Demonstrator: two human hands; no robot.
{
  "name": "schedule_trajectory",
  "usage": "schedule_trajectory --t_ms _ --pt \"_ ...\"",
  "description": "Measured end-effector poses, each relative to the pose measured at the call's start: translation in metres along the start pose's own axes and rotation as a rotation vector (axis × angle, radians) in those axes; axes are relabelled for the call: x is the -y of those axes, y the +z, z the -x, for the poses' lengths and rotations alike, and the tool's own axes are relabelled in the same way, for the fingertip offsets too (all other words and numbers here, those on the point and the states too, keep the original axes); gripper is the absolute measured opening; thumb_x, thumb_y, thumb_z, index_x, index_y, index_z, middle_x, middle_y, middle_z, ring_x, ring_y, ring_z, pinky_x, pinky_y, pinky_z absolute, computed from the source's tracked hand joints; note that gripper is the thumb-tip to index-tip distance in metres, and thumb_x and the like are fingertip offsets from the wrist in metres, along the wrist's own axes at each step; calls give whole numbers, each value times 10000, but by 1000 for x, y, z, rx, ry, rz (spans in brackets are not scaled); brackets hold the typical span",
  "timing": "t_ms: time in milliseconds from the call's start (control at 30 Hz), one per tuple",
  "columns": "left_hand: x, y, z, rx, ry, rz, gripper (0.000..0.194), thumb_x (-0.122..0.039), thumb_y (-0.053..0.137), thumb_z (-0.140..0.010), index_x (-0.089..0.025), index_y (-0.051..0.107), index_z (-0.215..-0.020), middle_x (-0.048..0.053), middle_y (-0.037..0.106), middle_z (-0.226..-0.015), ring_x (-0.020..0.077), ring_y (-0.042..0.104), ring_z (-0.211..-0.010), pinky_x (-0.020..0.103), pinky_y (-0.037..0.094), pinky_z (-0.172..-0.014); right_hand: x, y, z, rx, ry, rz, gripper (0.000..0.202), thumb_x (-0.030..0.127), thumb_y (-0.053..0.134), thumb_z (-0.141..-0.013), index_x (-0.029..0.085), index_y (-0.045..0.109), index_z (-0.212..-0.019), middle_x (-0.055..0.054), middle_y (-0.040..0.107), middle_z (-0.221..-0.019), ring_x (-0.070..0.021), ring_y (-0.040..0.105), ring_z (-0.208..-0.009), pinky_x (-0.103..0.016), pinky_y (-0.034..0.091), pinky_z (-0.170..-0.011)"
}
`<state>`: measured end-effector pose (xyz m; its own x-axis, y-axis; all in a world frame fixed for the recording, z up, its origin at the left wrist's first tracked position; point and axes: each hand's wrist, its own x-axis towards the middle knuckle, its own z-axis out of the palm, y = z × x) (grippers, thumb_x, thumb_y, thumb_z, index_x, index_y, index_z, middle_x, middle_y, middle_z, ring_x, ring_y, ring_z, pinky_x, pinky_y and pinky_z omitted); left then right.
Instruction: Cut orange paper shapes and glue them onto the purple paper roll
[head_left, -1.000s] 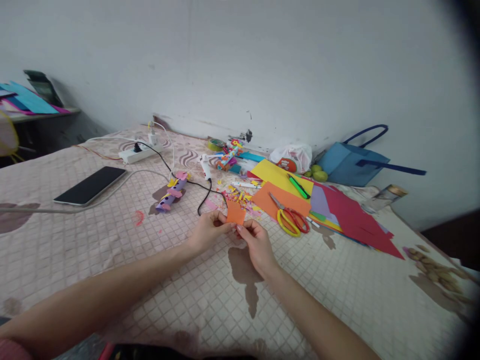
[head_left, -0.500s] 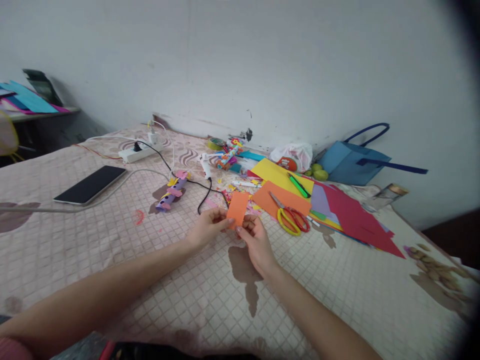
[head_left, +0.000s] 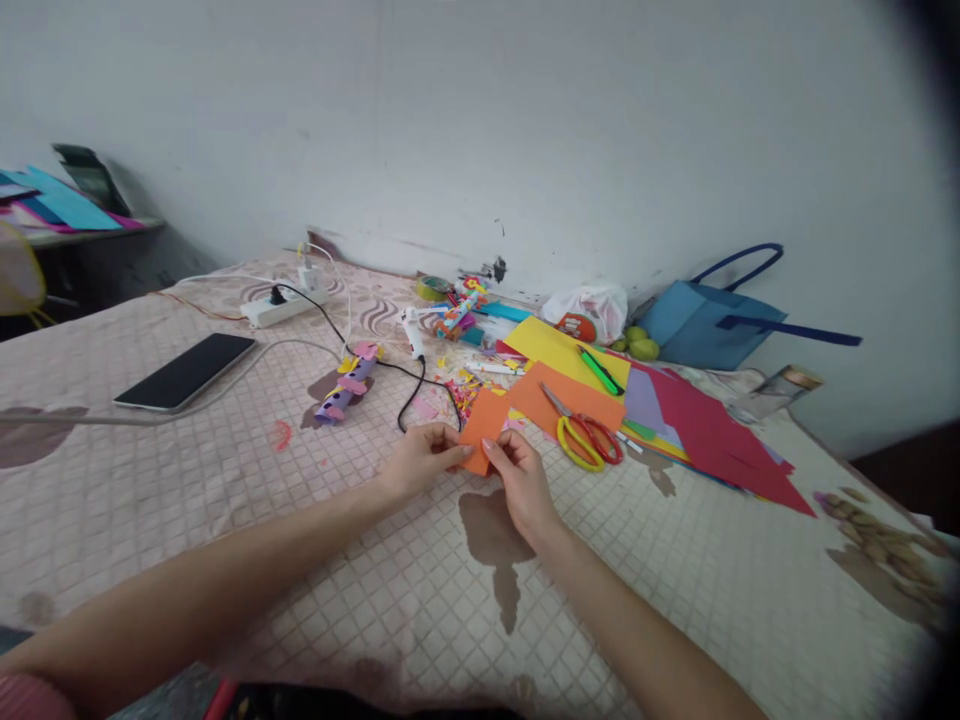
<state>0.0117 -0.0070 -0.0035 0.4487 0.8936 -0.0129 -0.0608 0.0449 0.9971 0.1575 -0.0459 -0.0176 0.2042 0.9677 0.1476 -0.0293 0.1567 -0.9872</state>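
A small strip of orange paper (head_left: 486, 415) is held between both hands above the table. My left hand (head_left: 427, 460) pinches its left edge, thumb on top. On the lower right edge, my right hand (head_left: 521, 475) grips the same strip between thumb and fingers. Just right of the hands lie scissors (head_left: 581, 437) with yellow and red handles, their blades resting on a larger orange sheet (head_left: 566, 397). Behind the strip, small coloured paper scraps (head_left: 461, 395) are scattered. A decorated purple paper roll (head_left: 347, 388) lies to the left.
A white glue gun (head_left: 412, 333) with a black cord stands behind the hands. A tablet (head_left: 187, 372) and a power strip (head_left: 281, 307) lie at left. Coloured sheets (head_left: 712, 425), a green cutter (head_left: 599, 370), a blue bag (head_left: 705, 325) and a jar (head_left: 784, 387) are at right.
The orange strip has tilted and sits slightly lower. My right thumb has moved up along its lower right edge, and both hands still hold it.
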Motion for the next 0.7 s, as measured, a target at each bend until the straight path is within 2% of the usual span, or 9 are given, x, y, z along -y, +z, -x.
schedule_trajectory --t_ms 200,367,700 --pt "0 0 -1 170 -62 -41 317 -424 666 -652 -117 627 -721 23 611 -635 103 545 -559 209 439 -534 -3 1 0 5 -15 -53 221 354 581 -770 202 471 -653 34 486 -572 -118 449 -546 -238 373 -538" --pt "5 -3 -3 283 -89 -55 300 -393 692 -626 -123 658 -749 23 632 -626 111 556 -548 212 445 -533 -4 -1 -1 -49 -4 -70 245 382 616 -731 205 471 -645 35 485 -604 -120 456 -559 -238 384 -532" --pt "6 -3 -2 296 -129 -28 257 -377 691 -634 -133 674 -712 21 637 -592 102 558 -513 199 444 -505 1 0 1 -44 -5 -56 245 373 614 -734 201 471 -634 45 456 -583 -108 434 -527 -231 363 -507"
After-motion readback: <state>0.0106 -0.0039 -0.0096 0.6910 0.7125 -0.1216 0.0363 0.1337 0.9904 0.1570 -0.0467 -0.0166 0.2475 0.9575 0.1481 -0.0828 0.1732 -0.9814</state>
